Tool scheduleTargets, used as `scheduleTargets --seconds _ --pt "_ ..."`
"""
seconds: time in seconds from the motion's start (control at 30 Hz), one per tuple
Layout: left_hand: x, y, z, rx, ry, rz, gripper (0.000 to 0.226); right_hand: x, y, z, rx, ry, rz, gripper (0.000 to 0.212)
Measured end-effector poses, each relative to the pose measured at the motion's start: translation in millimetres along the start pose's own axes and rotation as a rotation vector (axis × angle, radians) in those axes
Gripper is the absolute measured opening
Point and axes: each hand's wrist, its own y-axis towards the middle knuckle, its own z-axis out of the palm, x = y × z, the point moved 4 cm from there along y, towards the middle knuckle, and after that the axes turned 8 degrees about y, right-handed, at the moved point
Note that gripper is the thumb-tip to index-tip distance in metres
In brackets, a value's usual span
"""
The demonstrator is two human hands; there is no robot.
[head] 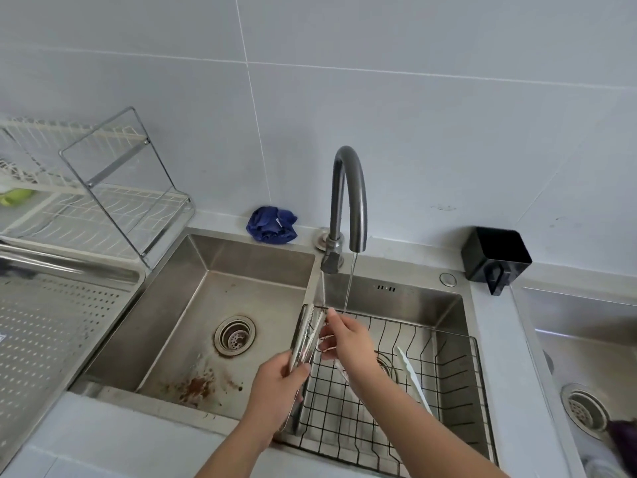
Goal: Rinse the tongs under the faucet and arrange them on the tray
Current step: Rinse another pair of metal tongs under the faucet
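My left hand (281, 388) grips the handle end of metal tongs (306, 334), which point up and away over the divider between the two sink basins. My right hand (348, 339) rests its fingers against the tongs' toothed jaws. The grey faucet (348, 198) runs a thin stream of water (350, 284) that falls just right of the tongs' tips, near my right fingertips. A perforated steel tray (51, 326) sits on the counter at the left. A second pair of white tongs (412, 377) lies in the wire basket (458, 391) in the right basin.
The left basin (193, 305) has a drain strainer (235, 336) and rusty stains. A white dish rack (89, 198) stands behind the tray. A blue cloth (272, 225) lies beside the faucet base. A black holder (496, 258) hangs at the right, beside another sink (586, 339).
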Motion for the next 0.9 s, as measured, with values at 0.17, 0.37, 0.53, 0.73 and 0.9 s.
scheduleTargets --seconds 0.17,0.37,0.53,0.73,0.9 --pt "-3 1 1 -0.036 0.146 0.079 0.013 6 5 4 -0.058 0.020 -0.035 0.041" --pt "-7 5 5 -0.041 0.208 0.137 0.017 6 6 1 -0.067 -0.058 -0.044 0.021" --pt "-8 10 13 -0.019 0.150 0.087 0.013 16 11 -7 -0.125 -0.096 -0.097 0.026" --pt "-18 19 22 -0.024 0.040 0.052 0.018 25 23 -12 -0.084 -0.088 -0.098 0.018" --pt "-22 26 28 -0.005 -0.019 0.042 0.024 37 30 -18 -0.118 -0.097 -0.152 0.025"
